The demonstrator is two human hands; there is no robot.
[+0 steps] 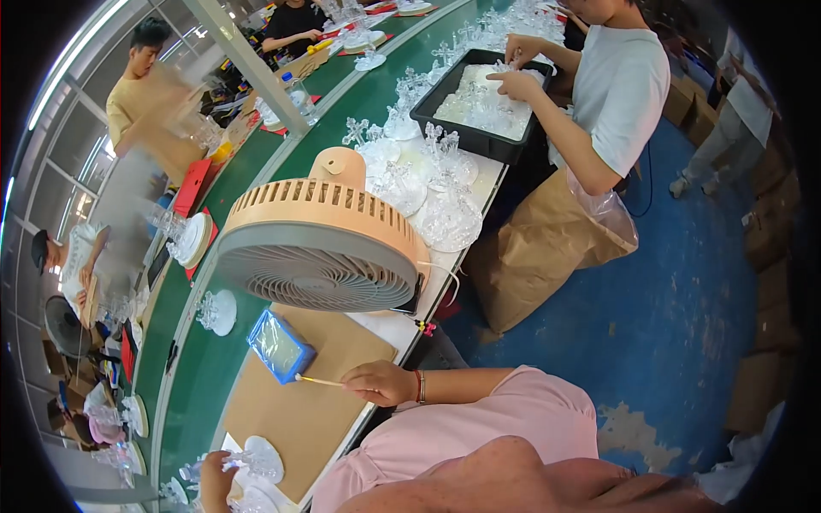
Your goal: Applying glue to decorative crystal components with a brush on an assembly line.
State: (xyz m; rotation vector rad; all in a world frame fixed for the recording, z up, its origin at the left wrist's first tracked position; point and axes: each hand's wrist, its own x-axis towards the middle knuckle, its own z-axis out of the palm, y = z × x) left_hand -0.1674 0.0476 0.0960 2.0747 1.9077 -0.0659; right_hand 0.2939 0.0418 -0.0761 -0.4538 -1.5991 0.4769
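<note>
- The right hand (376, 382) reaches out leftward from a pink sleeve, fingers pinched closed, a red band at its wrist.
- The left hand (214, 480) sits low at the frame's bottom edge, fingers curled closed.

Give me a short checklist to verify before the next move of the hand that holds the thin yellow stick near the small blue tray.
1. Right hand grips the thin yellow stick: ok.
2. Stick tip reaches the small blue rectangular tray: ok, it is at the tray's near edge.
3. Tray rests flat on the brown cardboard sheet: not ok, it looks tilted.
4. Left hand holds the clear plastic ornament: ok; how firmly, cannot tell.
5. Beige round fan stands apart from the tray: ok.
6. What the tray contains: cannot tell.
</note>
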